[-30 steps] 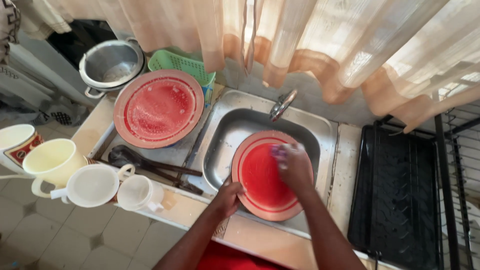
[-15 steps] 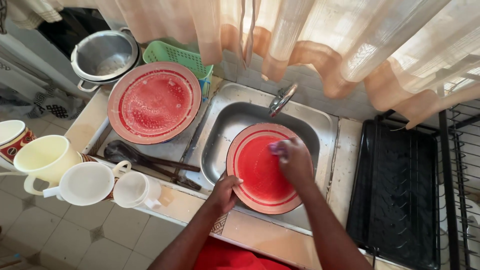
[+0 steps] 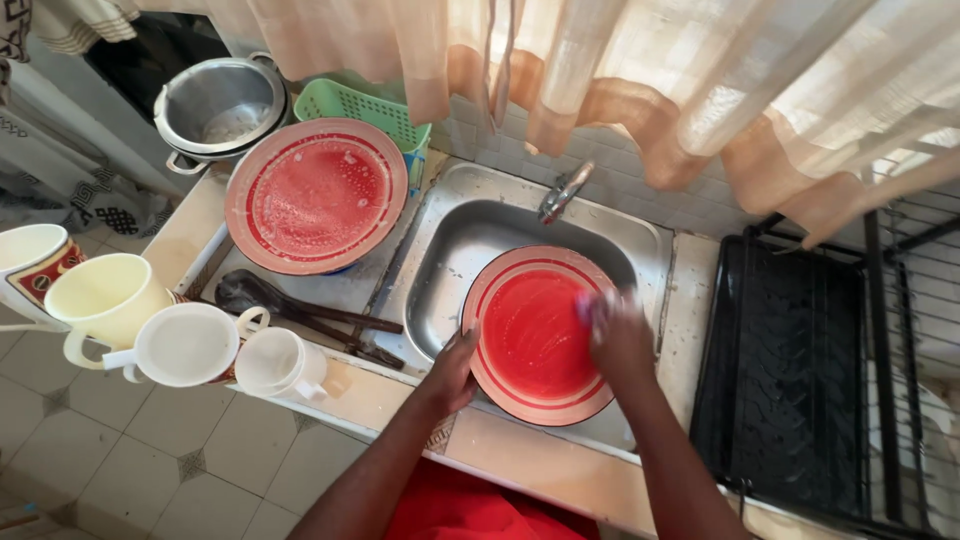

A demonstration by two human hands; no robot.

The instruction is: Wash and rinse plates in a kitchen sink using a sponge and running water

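I am at the scrubbing step: my left hand (image 3: pixel 452 372) grips the near-left rim of the red plate (image 3: pixel 535 335), held over the sink (image 3: pixel 640 235) near its front edge, while my right hand (image 3: pixel 620 335), blurred, presses a small scrubber onto the plate's face. The plate faces upward, slightly tilted; being round, it has no long axis. Rinsing under the tap (image 3: pixel 562 192) seems to follow, requiring a steady rim grip.

Steel drainboard (image 3: pixel 330 290) carries red plate (image 3: pixel 316 196), dark ladle (image 3: pixel 250 294); counter edge (image 3: pixel 350 390) holds white cup (image 3: pixel 280 365)
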